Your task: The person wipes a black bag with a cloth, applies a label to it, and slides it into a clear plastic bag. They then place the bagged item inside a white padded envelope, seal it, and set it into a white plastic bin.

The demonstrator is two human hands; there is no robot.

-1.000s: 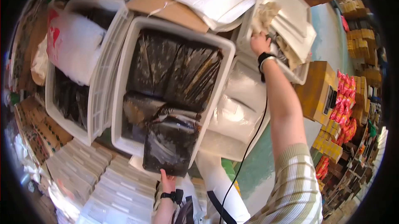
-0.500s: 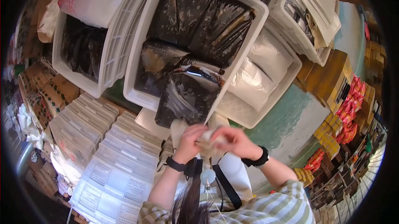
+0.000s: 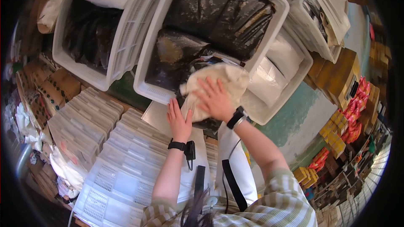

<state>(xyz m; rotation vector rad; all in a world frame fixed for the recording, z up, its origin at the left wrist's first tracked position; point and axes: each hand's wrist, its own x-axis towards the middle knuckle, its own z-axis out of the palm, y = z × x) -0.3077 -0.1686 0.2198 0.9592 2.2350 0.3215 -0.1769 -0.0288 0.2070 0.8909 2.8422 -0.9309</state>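
One cream cloth (image 3: 234,78) over black plastic package (image 3: 209,125); right hand (image 3: 218,102) flat atop, fingers spread; left hand (image 3: 180,124) at cloth edge, fingers straight.

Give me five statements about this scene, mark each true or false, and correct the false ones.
1. The right hand lies spread on the cream cloth. True.
2. The left hand wears a glove. False: it is bare.
3. Both wrists bear black bands. True.
4. The silvery packages are left of both hands. False: they are to the right.
5. Black plastic lies in the big white bin. True.
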